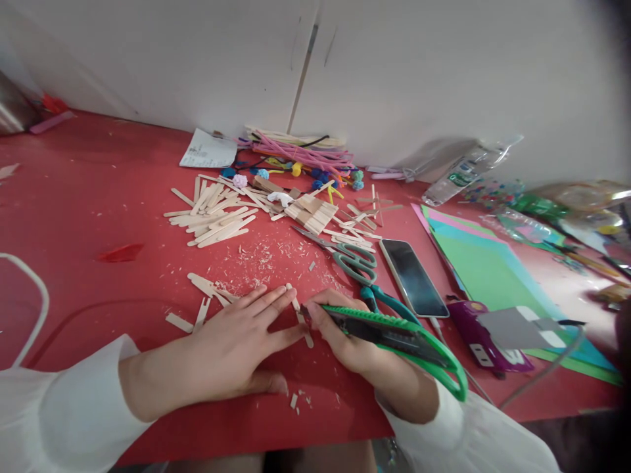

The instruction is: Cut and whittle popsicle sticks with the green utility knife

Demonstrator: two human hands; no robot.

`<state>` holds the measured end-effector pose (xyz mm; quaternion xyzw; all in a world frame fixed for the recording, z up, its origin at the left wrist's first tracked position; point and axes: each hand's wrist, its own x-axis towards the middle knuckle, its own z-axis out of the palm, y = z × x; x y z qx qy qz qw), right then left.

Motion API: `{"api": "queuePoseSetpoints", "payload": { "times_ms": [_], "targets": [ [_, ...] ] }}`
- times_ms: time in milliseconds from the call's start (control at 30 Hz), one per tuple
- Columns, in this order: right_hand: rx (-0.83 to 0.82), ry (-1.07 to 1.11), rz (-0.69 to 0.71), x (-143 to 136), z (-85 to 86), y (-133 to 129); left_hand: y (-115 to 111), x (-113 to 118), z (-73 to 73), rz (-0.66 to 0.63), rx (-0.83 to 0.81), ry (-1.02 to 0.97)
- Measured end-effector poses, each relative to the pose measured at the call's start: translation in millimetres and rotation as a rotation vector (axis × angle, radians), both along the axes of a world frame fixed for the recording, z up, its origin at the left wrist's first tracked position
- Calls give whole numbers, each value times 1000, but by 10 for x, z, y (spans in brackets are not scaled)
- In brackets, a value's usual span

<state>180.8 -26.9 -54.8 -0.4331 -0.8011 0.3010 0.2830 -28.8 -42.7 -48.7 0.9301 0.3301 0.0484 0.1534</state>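
My left hand [241, 335] lies flat on the red table with its fingers stretched out. Its fingertips press a wooden craft stick [309, 339] against the tabletop. Closed around a green utility knife [394, 332], my right hand [345, 335] rests just to the right of that stick. The knife's tip meets the stick beside my left fingers; the blade itself is too small to make out. Several cut stick pieces [202, 314] lie by my left hand, one with a notched end. Wood shavings [256, 259] are scattered beyond my fingers.
Craft sticks [217, 217] are piled toward the back, near pink pipe cleaners [305, 154] and pompoms. Grey scissors [352, 259], teal-handled pliers [389, 302] and a phone [414, 277] lie right of centre. Coloured paper [483, 276], a purple case [473, 328] and a plastic bottle [458, 174] are farther right.
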Motion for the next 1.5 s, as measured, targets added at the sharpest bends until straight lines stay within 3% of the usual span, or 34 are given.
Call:
{"api": "queuePoseSetpoints", "payload": {
  "times_ms": [267,667,933,1100,1267,1500],
  "targets": [
    [8,11,-66,-4,25,-15,9,10,6,-2,1,12],
    [-55,22,-6,-7,22,37,11,15,15,3,33,62],
    [-19,81,-45,-26,-23,29,7,7,13,4,7,23],
    [-49,77,-41,-49,6,37,21,20,50,-2,11,102],
    [-89,57,-13,-50,52,21,14,3,2,20,6,60],
    [-30,30,-36,-46,56,-16,7,7,8,9,10,42]
  ]
}}
